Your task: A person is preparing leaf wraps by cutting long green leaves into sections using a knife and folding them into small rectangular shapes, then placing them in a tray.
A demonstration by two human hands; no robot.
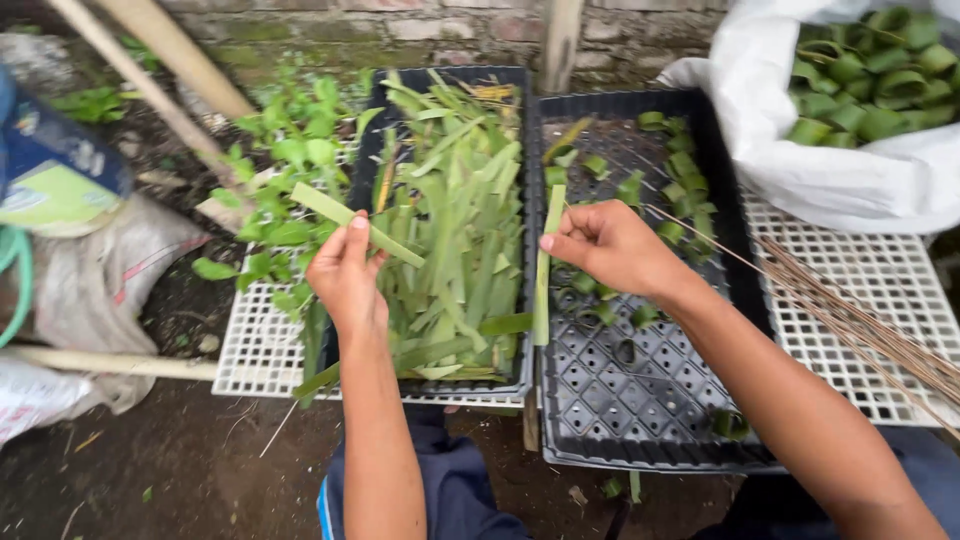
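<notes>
Two flat green leaf strips are pinched, one in the left hand (345,275) and one in the right hand (605,245). Many strips (450,240) fill the centre black plastic tray (525,300), while few rolled green leaf rings (680,170) sit in the black cell tray (640,400) at centre right, so most work looks undone.

- Ahead of me, a weathered brick wall (400,30) with greenish moss closes off the back of the scene.
- Below me, the floor (180,470) is bare dark earth, damp-looking and strewn with small debris.
- At my upper left, two pale wooden poles (160,75) lean diagonally; a third pole (110,362) lies on the ground.
- A wooden post (562,45) stands upright against the wall.
- At my left, grey sacks (95,275) are heaped on the soil.
- White plastic grids (880,290) serve as the counter.
- Light is soft, even daylight, without hard shadows.
</notes>
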